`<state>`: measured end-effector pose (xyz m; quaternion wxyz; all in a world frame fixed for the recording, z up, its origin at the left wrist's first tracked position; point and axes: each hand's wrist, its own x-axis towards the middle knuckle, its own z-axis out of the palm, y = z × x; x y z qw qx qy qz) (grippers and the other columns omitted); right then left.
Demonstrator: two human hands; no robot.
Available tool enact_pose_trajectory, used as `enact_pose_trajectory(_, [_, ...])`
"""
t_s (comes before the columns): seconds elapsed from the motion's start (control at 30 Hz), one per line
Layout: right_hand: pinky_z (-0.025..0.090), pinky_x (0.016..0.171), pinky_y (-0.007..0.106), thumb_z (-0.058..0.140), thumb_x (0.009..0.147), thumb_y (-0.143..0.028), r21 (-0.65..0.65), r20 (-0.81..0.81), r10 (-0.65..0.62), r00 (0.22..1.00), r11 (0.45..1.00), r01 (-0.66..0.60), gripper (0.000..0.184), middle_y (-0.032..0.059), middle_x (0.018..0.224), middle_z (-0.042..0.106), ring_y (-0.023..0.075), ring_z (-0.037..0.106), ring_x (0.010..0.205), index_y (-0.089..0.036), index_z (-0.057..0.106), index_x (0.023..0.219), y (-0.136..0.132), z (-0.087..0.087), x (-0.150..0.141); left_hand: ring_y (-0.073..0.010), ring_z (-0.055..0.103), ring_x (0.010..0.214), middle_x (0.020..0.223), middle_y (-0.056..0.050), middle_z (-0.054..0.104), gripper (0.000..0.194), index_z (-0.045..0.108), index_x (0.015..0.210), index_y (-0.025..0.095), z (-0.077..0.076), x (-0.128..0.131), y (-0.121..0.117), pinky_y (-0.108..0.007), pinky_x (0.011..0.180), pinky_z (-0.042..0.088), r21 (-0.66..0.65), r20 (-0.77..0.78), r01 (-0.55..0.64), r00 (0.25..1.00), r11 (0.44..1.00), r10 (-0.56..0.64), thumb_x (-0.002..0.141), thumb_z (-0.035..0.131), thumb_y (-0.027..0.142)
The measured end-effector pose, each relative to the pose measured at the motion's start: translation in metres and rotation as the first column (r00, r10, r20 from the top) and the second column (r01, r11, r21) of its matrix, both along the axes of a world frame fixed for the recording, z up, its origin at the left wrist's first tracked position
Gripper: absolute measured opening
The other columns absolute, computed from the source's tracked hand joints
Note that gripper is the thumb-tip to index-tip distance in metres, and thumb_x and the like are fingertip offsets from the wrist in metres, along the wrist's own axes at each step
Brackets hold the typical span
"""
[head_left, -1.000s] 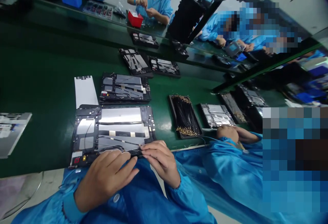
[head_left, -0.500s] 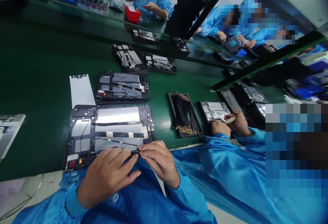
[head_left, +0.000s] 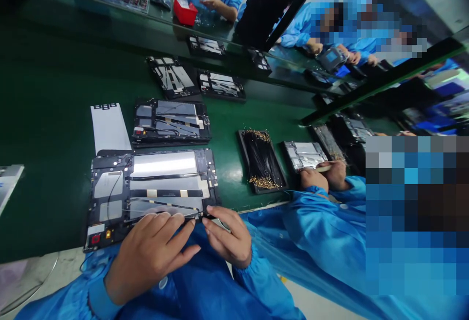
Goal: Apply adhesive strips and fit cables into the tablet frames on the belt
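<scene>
Two bare hands at work on an opened device [head_left: 164, 162], which lies flat on the green bench [head_left: 54, 202] with its internal parts facing up. The left hand [head_left: 152, 259] lies over the device's near edge, between 5 and 6 o'clock; its thumb stands spread from the index finger, and the other fingertips are hidden. The right hand [head_left: 229, 237] meets the edge near 4 o'clock, its two upper fingertips slightly parted; whether it pinches a thin wire there cannot be told.

Taking the device as the dial's centre, a stack of similar devices [head_left: 176, 110] stands just beyond at 12 o'clock, and a white panel [head_left: 111, 129] lies at 11. Between 2 and 3 o'clock, a dark tray [head_left: 246, 163] holds black wires [head_left: 262, 156] with gold-coloured ends. Near 3 o'clock, a co-worker's hands [head_left: 313, 181] are at a silver-faced unit [head_left: 306, 154]. At 12 o'clock, well apart, stands a red bin [head_left: 186, 14].
</scene>
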<state>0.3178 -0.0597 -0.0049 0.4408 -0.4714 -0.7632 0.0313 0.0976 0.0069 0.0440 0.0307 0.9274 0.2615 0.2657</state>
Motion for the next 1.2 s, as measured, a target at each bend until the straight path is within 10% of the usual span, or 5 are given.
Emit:
enact_pose_trajectory(0.53, [0.064,0.091,0.037,0.067,0.088,-0.006,0.073,0.149,0.034,0.988,0.996,-0.045,0.039,0.0172,0.115,0.073,0.0261,0.068,0.115,-0.009,0.068,0.126,0.008,-0.001,0.002,-0.0218,0.063,0.085,0.094,-0.004,0.072,0.022,0.07,0.107,0.018,0.001,0.003,0.001,-0.038,0.078,0.047,0.015,0.001,0.003,1.0,1.0,-0.003,0.101,0.055,0.033])
enact_pose_trajectory(0.73, [0.061,0.091,0.045,0.058,0.093,-0.013,-0.072,-0.096,-0.025,0.995,0.997,0.018,0.042,0.0149,0.135,0.062,0.0268,0.064,0.12,-0.022,0.062,0.134,0.006,0.003,0.006,-0.0225,0.067,0.09,0.106,-0.005,0.073,0.019,0.069,0.112,0.023,0.002,-0.021,0.001,-0.039,0.08,0.05,0.002,0.038,-0.109,0.993,0.994,0.109,0.098,0.059,0.031])
enact_pose_trajectory(0.9, [0.046,0.109,0.056,0.066,0.091,-0.02,-0.02,0.094,-0.115,0.989,0.993,0.117,0.038,0.0098,0.155,0.045,0.0313,0.05,0.135,-0.028,0.065,0.128,0.002,0.002,0.005,-0.0401,0.051,0.135,0.159,-0.003,0.042,0.057,0.05,0.145,0.037,-0.006,-0.076,0.009,-0.064,0.108,0.042,-0.162,0.053,-0.539,0.832,0.827,0.552,0.091,0.064,0.047])
enact_pose_trajectory(1.07, [0.041,0.115,0.047,0.068,0.09,-0.019,-0.02,0.204,-0.054,0.977,0.998,0.059,0.029,0.008,0.145,0.055,0.0254,0.054,0.13,-0.025,0.072,0.118,0.006,0.007,-0.005,-0.0371,0.044,0.143,0.162,0.007,0.036,0.068,0.034,0.154,0.047,-0.021,-0.106,0.009,-0.063,0.12,0.036,-0.327,0.021,-0.513,0.836,0.794,0.549,0.09,0.057,0.055])
enact_pose_trajectory(1.2, [0.041,0.114,0.057,0.07,0.092,-0.028,-0.185,0.04,-0.022,0.999,0.982,0.029,0.041,0.0115,0.164,0.033,0.0333,0.043,0.144,-0.027,0.064,0.132,0.013,0.008,0.002,-0.0409,0.045,0.142,0.164,0.01,0.031,0.083,0.029,0.156,0.047,-0.027,-0.113,0.006,-0.063,0.103,0.056,-0.424,-0.011,-0.497,0.839,0.758,0.544,0.082,0.059,0.067])
